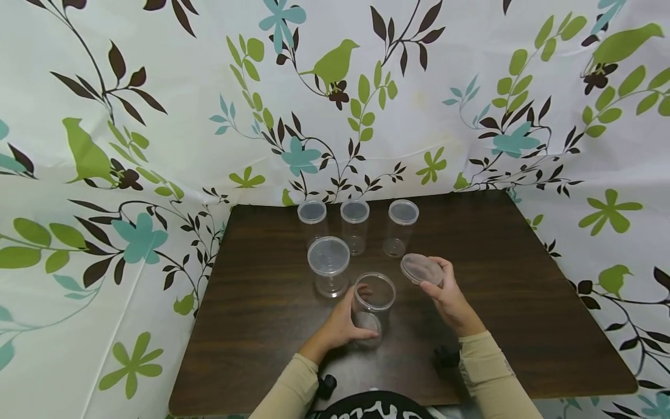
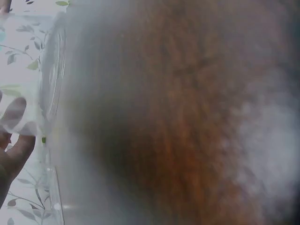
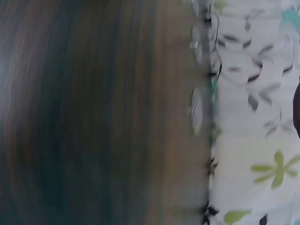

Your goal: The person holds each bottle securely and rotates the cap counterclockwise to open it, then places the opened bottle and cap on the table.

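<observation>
In the head view my left hand grips a clear plastic jar near the table's front. The jar's mouth is uncovered, with its round rim facing up. To the right of that rim, my right hand pinches a clear round lid by its edge, raised and tilted. At the left edge of the left wrist view, fingers curl at the clear jar wall. Only a dark sliver of the right hand shows in the right wrist view.
A lidded jar stands just behind and left of the held one. Behind it are three more lidded jars, left, middle and right. The dark wooden table meets a patterned cloth at the back.
</observation>
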Available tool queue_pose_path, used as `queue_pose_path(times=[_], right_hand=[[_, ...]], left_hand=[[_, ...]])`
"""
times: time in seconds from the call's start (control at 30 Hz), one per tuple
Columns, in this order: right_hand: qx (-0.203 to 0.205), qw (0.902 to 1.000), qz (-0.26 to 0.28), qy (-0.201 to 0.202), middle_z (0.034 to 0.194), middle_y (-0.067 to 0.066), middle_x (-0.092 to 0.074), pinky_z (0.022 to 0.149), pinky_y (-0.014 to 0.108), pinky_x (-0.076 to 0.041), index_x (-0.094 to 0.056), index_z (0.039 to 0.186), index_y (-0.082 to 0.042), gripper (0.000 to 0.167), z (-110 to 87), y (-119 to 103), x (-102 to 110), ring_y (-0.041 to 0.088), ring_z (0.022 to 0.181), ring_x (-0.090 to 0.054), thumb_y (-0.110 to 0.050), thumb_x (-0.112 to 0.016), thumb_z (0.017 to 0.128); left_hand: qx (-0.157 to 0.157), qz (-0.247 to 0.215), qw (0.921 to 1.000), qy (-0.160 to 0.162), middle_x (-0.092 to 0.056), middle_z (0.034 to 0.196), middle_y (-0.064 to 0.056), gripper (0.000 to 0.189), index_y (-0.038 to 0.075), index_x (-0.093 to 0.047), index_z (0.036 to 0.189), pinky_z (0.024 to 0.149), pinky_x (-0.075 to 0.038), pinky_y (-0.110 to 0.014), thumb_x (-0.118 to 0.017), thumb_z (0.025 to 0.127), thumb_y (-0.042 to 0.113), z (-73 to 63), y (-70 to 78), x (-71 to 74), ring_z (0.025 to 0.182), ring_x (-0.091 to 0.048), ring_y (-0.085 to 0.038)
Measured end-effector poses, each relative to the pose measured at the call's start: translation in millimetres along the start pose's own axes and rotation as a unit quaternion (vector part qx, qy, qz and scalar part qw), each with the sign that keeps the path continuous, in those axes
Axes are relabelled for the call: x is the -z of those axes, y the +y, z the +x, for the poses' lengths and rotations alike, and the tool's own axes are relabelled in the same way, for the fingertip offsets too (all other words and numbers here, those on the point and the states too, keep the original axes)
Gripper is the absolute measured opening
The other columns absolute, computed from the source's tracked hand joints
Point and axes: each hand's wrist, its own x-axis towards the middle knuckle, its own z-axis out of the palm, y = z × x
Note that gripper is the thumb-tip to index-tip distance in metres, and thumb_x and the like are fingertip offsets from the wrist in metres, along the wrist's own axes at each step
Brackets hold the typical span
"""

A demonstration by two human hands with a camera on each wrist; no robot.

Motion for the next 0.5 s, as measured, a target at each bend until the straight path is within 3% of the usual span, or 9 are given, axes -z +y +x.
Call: queue_pose_path(times=[0.2,0.33,0.4,0.5], right_hand=[[-0.006,0.9986,-0.007,0.052,0.138,0.015,-0.028,0.094,0.024,-0.051,-0.014,0.148,-0.017,0.064,-3.3,-6,36,0.011,0.111,-0.06,-0.004,-0.055,0.102],[-0.038,0.9921,-0.092,0.076,0.139,0.016,-0.027,0.091,0.019,-0.051,-0.005,0.158,-0.017,0.075,-2.2,-9,62,0.008,0.114,-0.057,-0.007,-0.055,0.103],[-0.071,0.9788,-0.173,0.083,0.14,0.017,-0.027,0.089,0.018,-0.05,-0.003,0.161,-0.018,0.079,-1.4,-9,75,0.008,0.116,-0.053,-0.014,-0.057,0.104],[-0.121,0.9407,-0.306,0.082,0.142,0.024,-0.024,0.088,0.029,-0.051,-0.002,0.163,-0.019,0.087,0.0,-10,90,0.023,0.12,-0.049,-0.028,-0.063,0.102]], left_hand=[[-0.002,0.028,0.9994,0.022,-0.053,0.143,-0.019,0.107,0.003,-0.031,0.148,0.113,-0.037,-0.04,-0.098,0.066,0.019,10.1,-5.2,-5.6,0.134,-0.051,-0.03],[0.002,0.036,0.9988,0.032,-0.051,0.146,-0.015,0.109,0.006,-0.028,0.148,0.113,-0.037,-0.041,-0.098,0.065,0.017,19.9,-6.5,-9.8,0.135,-0.05,-0.027],[-0.002,0.045,0.9982,0.039,-0.051,0.146,-0.01,0.11,0.007,-0.028,0.148,0.113,-0.037,-0.041,-0.099,0.063,0.016,25.6,-6.6,-12.2,0.134,-0.05,-0.025],[-0.003,0.056,0.9973,0.047,-0.051,0.146,-0.005,0.112,0.008,-0.028,0.149,0.114,-0.036,-0.042,-0.099,0.062,0.014,34.5,-5.0,-15.5,0.135,-0.049,-0.022]])
